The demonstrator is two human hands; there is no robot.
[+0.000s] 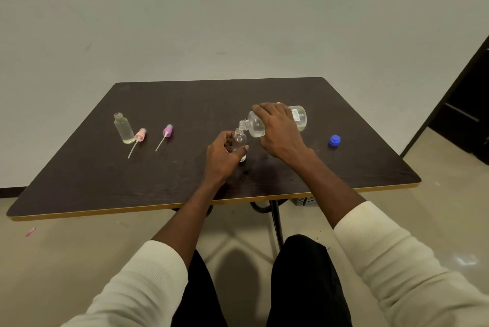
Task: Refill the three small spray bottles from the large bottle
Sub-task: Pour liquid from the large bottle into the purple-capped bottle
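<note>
Your right hand (277, 128) is wrapped over the top of the large bottle (275, 121), fingers pressed around its body, tipping it almost flat with the neck pointing toward the table's left edge. That low tilt makes sense: the liquid is pooled along the underside and you want it creeping to the mouth, not rushing. The mouth sits just above the open neck of the small bottle (240, 140), near the middle of the table (185, 104).

Your left hand (225, 153) cups that small bottle, thumb and fingers pinching its sides so it stands upright and can't skid as the pour lands. It looks nearly empty; whether a stream is running is too fine to tell.

Over by the left edge, another small bottle (123, 128) stands uncapped with some liquid in it, so that one reads as done. Just beside it lie a pink spray top (139, 136) and a purple spray top (166, 132), tubes toward you, parked well clear of any spill. The blue cap (334, 140) rests toward the right edge, on your pouring-hand side. A third small bottle isn't in view.
</note>
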